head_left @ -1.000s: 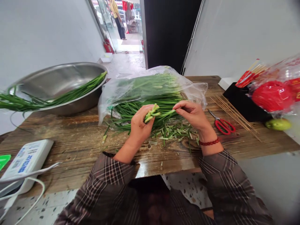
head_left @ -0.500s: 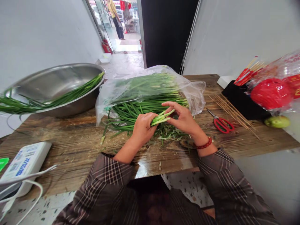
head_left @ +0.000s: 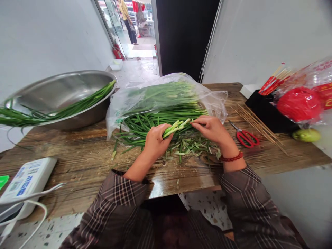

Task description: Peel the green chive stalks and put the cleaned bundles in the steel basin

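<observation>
My left hand (head_left: 156, 141) is closed around a small bunch of garlic chives (head_left: 177, 127), its pale cut ends pointing right. Just off those ends, my right hand (head_left: 213, 129) has thumb and forefinger pinched together; whatever is between them is too small to make out. Behind both hands, a large heap of garlic chives (head_left: 145, 119) lies partly inside a clear plastic bag (head_left: 217, 103). Below the hands, loose trimmings (head_left: 193, 146) are scattered on the wooden table (head_left: 90, 162).
A steel basin (head_left: 77, 119) with more chives stands at the left. Red-handled scissors (head_left: 246, 137) and thin wooden skewers (head_left: 259, 126) lie on the right, beside a black box (head_left: 272, 116). A white device (head_left: 29, 180) with cables sits front left.
My right hand has drawn away from the stem ends to the right, its fingers going from spread to pinched. My left hand, still gripping the bunch, has shifted slightly left.
</observation>
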Demonstrator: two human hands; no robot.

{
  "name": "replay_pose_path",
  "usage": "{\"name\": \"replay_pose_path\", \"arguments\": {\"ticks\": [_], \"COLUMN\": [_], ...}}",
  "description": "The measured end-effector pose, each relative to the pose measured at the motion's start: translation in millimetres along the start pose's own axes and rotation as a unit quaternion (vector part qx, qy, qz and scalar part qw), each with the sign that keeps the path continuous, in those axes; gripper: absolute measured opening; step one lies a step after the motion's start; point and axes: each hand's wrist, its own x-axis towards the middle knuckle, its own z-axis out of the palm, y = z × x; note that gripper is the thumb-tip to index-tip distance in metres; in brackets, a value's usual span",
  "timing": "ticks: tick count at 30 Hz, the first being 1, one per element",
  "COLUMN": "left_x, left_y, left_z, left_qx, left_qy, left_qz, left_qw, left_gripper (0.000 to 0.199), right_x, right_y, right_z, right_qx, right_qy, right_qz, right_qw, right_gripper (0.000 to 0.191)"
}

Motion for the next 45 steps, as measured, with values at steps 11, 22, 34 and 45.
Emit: {"name": "replay_pose_path", "arguments": {"ticks": [11,22,34,45], "left_x": [1,-4,-7,-9], "left_y": [0,-5,-7,1], "left_z": [-0.3,3.2,2.3,-2.7], "left_qx": [-0.028,0.073,0.061,-0.016], "left_qy": [-0.019,-0.031,0.037,0.104], "left_qz": [0.013,0.090,0.098,0.138], "left_qw": [0.999,0.993,0.993,0.985], "left_gripper": [0.017,0.019,0.020,0.023], "right_x": [5,6,3,1], "right_y": [-28,-26,-18,-33], "right_z": [10,35,0,18], "right_qx": [0.072,0.223,0.170,0.146], "right_qy": [0.039,0.072,0.026,0.078], "right_qz": [-0.090,0.102,0.024,-0.026], "right_qw": [0.993,0.967,0.985,0.986], "right_gripper": [0.013,0.023,0.026,0.010]}}
